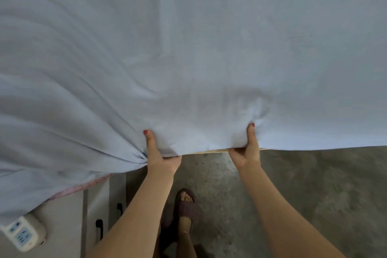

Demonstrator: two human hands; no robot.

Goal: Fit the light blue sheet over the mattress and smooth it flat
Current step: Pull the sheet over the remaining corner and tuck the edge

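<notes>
gripping the near hem of the light blue sheet, left hand and right hand pinch it thumbs-on-top, bed stretching away ahead, slack bunched leftward.

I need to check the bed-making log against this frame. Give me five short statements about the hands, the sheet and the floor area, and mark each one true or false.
1. Both hands grip the near edge of the light blue sheet. True: the left hand and right hand each have a thumb on top of the cloth.
2. The sheet lies flat near the left hand. False: folds fan out from it.
3. A white power strip sits at the lower left. True.
4. The person is barefoot. False: the one foot in view wears a dark sandal.
5. The right hand rests open on the floor. False: it holds the sheet edge above the concrete floor.
</notes>
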